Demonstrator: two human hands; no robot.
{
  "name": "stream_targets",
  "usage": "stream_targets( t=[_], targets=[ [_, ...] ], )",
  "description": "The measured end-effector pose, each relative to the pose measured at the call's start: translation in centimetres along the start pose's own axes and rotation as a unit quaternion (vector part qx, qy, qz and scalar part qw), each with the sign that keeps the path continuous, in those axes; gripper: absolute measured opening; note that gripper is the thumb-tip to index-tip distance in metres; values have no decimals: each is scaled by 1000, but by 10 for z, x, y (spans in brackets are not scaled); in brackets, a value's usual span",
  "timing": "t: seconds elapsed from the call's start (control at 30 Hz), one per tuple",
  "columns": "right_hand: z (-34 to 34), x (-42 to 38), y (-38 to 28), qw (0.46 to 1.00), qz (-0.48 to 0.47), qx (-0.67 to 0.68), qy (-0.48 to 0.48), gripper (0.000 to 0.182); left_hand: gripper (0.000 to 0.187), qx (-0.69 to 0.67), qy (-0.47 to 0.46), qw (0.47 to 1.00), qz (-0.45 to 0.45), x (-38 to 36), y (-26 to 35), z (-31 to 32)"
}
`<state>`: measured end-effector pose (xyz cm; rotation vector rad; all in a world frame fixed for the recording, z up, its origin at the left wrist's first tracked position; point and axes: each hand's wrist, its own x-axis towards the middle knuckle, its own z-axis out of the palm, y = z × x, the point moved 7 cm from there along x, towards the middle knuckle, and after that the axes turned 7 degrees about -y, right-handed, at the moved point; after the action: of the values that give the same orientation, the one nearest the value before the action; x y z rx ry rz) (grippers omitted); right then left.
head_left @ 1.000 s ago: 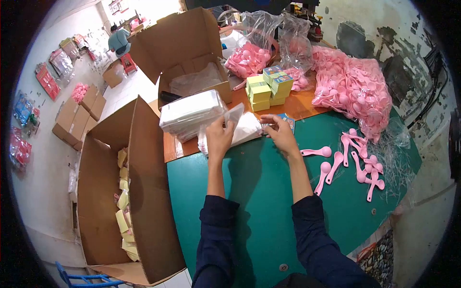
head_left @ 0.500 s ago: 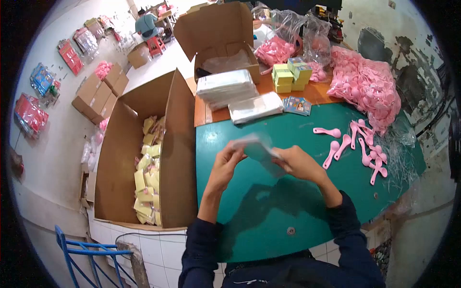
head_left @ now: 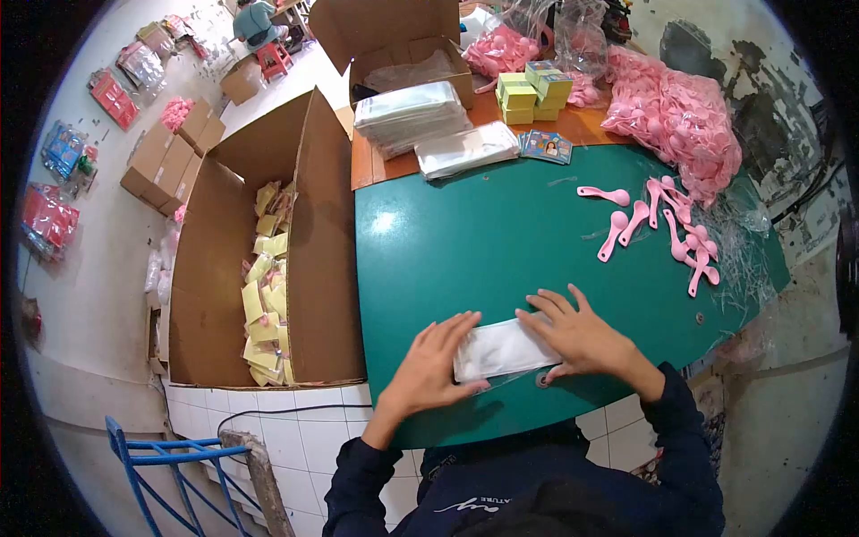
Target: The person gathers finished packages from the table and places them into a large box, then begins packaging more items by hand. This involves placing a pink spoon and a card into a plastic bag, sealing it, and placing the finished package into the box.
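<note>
A flat white stack of what look like clear plastic bags (head_left: 503, 349) lies on the green tabletop close to its front edge. At the left end of this stack is my left hand (head_left: 434, 365), fingers stretched out and thumb apart, touching its side. My right hand (head_left: 582, 336) rests over the right end with its fingers spread, hiding that end. Further right on the table, several pink plastic spoons (head_left: 637, 215) are scattered. Small picture cards (head_left: 547, 147) lie fanned out behind, beside another pile of plastic bags (head_left: 467, 150).
A tall open cardboard box (head_left: 327, 259) with yellow-carded packets (head_left: 266, 300) inside stands left of the table. Taller bag stacks (head_left: 409, 116), yellow card blocks (head_left: 516, 97) and a big bag of pink spoons (head_left: 676, 121) line the back. A person (head_left: 255, 25) sits far off.
The bag stack was held up, blurred, between both hands above the table. Now it lies flat near the front edge, and my hands have come down with it, fingers opened out.
</note>
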<state>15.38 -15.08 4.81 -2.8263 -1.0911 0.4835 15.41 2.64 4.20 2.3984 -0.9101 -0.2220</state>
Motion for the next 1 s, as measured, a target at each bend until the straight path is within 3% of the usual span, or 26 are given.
stream_targets(
  t=[0.03, 0.13, 0.37, 0.47, 0.57, 0.63, 0.8, 0.9, 1.0],
  targets=[
    [2, 3, 8, 1000, -3, 19, -23, 98, 86, 41, -11, 999, 6, 2, 11, 7],
    [7, 6, 18, 998, -25, 35, -37, 91, 98, 121, -60, 991, -4, 8, 16, 31],
    [3, -1, 15, 999, -20, 41, -18, 82, 94, 95, -113, 989, -29, 17, 13, 28],
    [-14, 9, 26, 997, -53, 38, 45, 76, 92, 61, -80, 995, -2, 23, 16, 9],
    [-43, 45, 65, 992, -50, 86, 77, 65, 78, 50, -27, 998, 1, 47, -9, -15],
    [-56, 81, 109, 978, -55, 129, 157, 54, 64, 4, 32, 999, -39, 76, -39, -28],
    [-59, 154, 227, 879, 37, 318, 352, 38, 37, 6, 194, 981, -20, 149, -87, -53],
    [-39, 173, 273, 830, 148, 350, 408, 40, 30, 35, 246, 969, -14, 197, -103, -62],
    [-27, 181, 280, 790, 181, 446, 380, 47, 34, 29, 244, 969, -8, 247, -116, -64]
  ],
)
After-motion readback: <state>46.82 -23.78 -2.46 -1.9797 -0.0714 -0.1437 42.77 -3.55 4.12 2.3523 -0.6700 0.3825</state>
